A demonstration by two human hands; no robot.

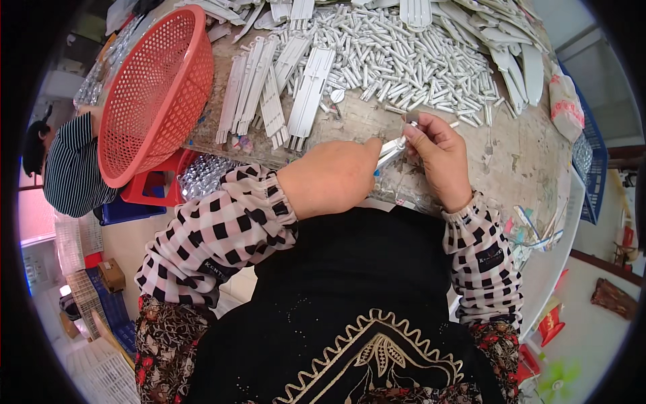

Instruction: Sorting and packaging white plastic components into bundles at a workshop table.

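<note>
My left hand (333, 176) is closed around a narrow white plastic piece (390, 152) whose end points toward my right hand. With thumb and fingers pinched, my right hand (441, 158) holds a small white rod-like part (409, 129) against that end. A greyish round tip shows at its top; the exact shape is partly hidden by the fingers. Another short white rod pokes out beyond the right knuckles. Beyond both hands spreads a heap of small white rods (404, 57). Long white grooved plastic strips (313, 87) lie on the worktable (505, 158) ahead of my left hand.
A large red perforated basket (158, 94) leans at the left table edge, above a red stool (151, 185). Flat white blade-shaped pieces (531, 74) pile up at the far right, beside a wrapped roll (565, 108). Another person in a striped top (77, 165) is at the left.
</note>
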